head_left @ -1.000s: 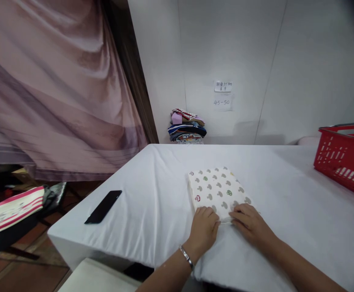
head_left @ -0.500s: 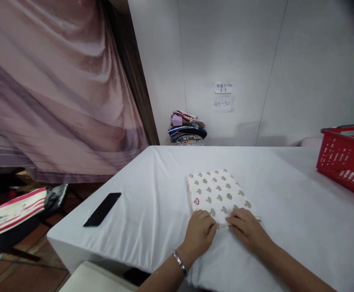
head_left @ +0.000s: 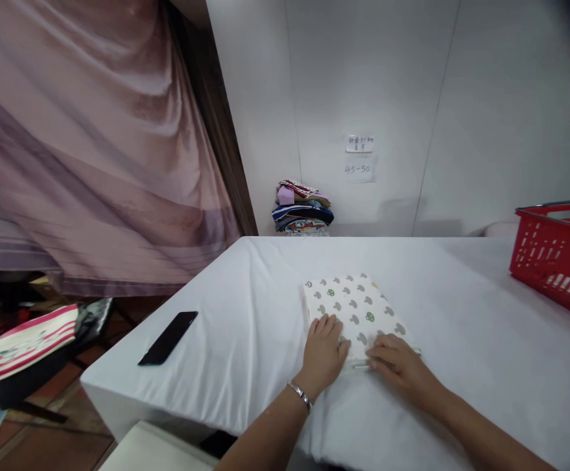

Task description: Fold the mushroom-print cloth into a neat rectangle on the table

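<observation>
From the head camera, you have a folded white cloth [head_left: 351, 302] lying flat on the white-covered counter [head_left: 456, 307], near the side closest to you, its upper face printed with grey mushrooms and a few coloured ones. Your left hand [head_left: 323, 353] rests palm down over the cloth's near left corner, fingers slightly spread and lying on the fabric, with a silver bracelet [head_left: 301, 396] around that wrist. Your right hand [head_left: 402, 369] is at the near edge, just beside the left but apart from it; its fingers are bent and held together on the cloth, and you cannot tell whether the thumb below pinches the edge. To your left, well apart from the cloth, a black phone [head_left: 168, 338] lies near the counter's left edge. A red basket [head_left: 550, 261] stands at the far right, partly out of view. Beyond the far edge, a stack of folded fabrics [head_left: 302, 209] sits against the white wall [head_left: 387, 78], where two paper notes [head_left: 360, 169] hang, the lower one reading "45-50". A pink curtain [head_left: 93, 144] drapes at your left.
</observation>
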`<action>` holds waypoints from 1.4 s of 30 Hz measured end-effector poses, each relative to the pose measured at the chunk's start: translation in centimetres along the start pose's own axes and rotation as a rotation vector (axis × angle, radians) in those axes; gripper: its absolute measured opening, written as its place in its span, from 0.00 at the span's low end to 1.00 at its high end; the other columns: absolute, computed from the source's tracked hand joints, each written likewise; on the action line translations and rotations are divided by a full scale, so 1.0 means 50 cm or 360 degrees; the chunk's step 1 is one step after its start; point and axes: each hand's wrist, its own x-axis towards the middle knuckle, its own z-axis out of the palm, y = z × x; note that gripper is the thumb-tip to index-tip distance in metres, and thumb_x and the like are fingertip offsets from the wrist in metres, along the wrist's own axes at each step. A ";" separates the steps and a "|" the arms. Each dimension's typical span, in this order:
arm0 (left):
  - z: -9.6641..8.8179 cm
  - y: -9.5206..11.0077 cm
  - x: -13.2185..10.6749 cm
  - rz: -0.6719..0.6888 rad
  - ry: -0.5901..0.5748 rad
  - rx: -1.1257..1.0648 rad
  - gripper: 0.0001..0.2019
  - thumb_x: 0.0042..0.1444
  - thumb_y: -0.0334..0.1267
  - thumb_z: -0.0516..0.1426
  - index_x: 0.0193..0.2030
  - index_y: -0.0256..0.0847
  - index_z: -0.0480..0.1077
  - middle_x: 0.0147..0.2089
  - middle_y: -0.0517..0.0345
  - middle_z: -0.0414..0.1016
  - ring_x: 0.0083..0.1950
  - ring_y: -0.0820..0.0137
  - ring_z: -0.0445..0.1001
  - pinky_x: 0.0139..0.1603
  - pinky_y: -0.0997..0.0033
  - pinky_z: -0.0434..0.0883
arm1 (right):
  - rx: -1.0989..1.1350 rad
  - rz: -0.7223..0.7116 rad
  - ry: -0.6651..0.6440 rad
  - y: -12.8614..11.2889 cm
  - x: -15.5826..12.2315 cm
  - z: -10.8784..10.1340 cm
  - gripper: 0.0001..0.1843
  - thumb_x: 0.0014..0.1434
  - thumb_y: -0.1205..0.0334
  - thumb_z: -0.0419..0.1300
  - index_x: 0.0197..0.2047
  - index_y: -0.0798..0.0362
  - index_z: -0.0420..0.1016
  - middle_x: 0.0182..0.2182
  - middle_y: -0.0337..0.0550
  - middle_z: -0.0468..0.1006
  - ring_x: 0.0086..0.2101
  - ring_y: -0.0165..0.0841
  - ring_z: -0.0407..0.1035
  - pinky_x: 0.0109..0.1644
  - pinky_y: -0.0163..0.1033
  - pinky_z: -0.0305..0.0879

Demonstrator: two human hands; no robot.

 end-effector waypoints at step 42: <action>0.026 -0.064 0.192 -0.0568 -0.0405 0.0195 0.36 0.55 0.61 0.38 0.63 0.37 0.54 0.68 0.47 0.46 0.69 0.56 0.40 0.66 0.49 0.40 | -0.0808 0.0565 -0.0223 0.197 0.199 0.066 0.30 0.62 0.46 0.40 0.61 0.53 0.57 0.64 0.52 0.52 0.63 0.44 0.43 0.59 0.55 0.47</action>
